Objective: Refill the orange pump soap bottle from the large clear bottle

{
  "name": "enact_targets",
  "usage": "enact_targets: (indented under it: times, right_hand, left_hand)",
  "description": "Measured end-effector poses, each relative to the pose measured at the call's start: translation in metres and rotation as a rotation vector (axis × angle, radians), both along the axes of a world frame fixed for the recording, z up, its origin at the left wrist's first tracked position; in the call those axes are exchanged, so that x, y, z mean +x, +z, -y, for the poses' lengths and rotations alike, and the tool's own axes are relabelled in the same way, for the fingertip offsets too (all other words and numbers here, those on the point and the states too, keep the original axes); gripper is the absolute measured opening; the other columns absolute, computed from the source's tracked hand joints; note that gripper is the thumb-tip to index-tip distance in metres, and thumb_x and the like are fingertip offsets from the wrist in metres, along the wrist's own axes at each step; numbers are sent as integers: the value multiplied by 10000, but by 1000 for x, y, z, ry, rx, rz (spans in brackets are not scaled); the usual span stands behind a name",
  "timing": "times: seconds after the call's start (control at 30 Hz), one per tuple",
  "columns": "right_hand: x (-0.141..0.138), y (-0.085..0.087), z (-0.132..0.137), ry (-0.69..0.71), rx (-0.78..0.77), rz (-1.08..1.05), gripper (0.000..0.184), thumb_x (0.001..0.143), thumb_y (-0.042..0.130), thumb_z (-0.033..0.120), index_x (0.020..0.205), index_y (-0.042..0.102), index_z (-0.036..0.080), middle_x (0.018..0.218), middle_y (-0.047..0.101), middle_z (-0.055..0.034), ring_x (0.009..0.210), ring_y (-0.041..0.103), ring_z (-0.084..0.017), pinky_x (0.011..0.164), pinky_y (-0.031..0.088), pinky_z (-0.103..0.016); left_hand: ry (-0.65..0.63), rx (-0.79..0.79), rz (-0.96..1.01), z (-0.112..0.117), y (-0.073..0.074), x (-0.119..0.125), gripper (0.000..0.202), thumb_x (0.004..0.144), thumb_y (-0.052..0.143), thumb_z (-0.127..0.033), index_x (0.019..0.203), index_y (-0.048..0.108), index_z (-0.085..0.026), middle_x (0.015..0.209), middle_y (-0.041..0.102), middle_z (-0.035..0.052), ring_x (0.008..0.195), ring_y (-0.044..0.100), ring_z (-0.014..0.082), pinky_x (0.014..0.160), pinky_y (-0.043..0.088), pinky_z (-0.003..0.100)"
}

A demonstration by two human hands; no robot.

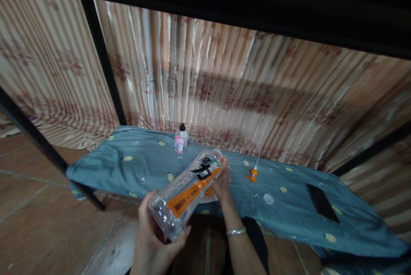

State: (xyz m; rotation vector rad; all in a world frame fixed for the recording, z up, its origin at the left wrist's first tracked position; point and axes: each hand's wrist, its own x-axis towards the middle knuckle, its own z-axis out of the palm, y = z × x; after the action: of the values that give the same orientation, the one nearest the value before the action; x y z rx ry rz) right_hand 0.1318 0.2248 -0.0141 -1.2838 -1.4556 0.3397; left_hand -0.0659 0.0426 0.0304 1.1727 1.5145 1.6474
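Observation:
A large clear plastic bottle (188, 189) with an orange and black label lies tilted across both my hands, its neck end toward the far right. My left hand (157, 232) is wrapped round its base. Up at the neck, my right hand (223, 183) grips the bottle, most of its fingers hidden behind it. Under the bottle, beside my right hand, an orange item (209, 191) shows only in part, with something pale around it. To the right, an orange pump head (253, 174) with a thin tube rests on the bedding.
Blue-green bedding (150, 163) covers the bed. A small bottle with a black top and pink label (181, 140) stands toward the back. A white disc (268, 198) and a dark phone (323, 202) lie right. Dark posts (102, 56) and striped curtains (224, 73) enclose the bed.

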Motion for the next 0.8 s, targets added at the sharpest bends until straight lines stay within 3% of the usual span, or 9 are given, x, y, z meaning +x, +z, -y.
enact_targets:
  times: [0.17, 0.4, 0.6, 0.8]
  right_hand:
    - [-2, 9, 2, -2, -52, -63, 612, 885, 707, 373, 1439, 592, 138, 1373, 771, -226, 1264, 767, -380, 1100, 616, -522]
    - [-5, 13, 3, 6, -55, -99, 587, 892, 709, 450, 1405, 629, 177, 1321, 805, -188, 1187, 796, -363, 1029, 647, -498]
    - [-4, 9, 0, -18, -51, -118, 602, 882, 738, 461, 1399, 645, 168, 1315, 808, -195, 1173, 799, -371, 1004, 651, -494]
    - [-5, 11, -1, -14, -44, -145, 553, 865, 759, 448, 1349, 668, 198, 1249, 835, -151, 1094, 822, -346, 935, 672, -443]
  left_hand:
    - [41, 0, 19, 0, 3, 9, 925, 636, 972, -463, 1407, 499, -271, 1287, 736, 95, 1150, 801, 327, 910, 695, 440]
    - [142, 43, 1, 2, 10, 28, 745, 733, 838, -432, 1389, 534, -253, 1252, 714, 78, 1093, 789, 278, 903, 674, 402]
    - [142, 79, -37, -3, -4, 22, 728, 743, 839, -432, 1388, 548, -259, 1276, 695, 75, 1116, 773, 274, 923, 663, 395]
    - [168, 81, -114, -8, -28, 11, 830, 722, 875, -519, 1427, 541, -235, 1331, 685, 111, 1160, 759, 296, 923, 659, 393]
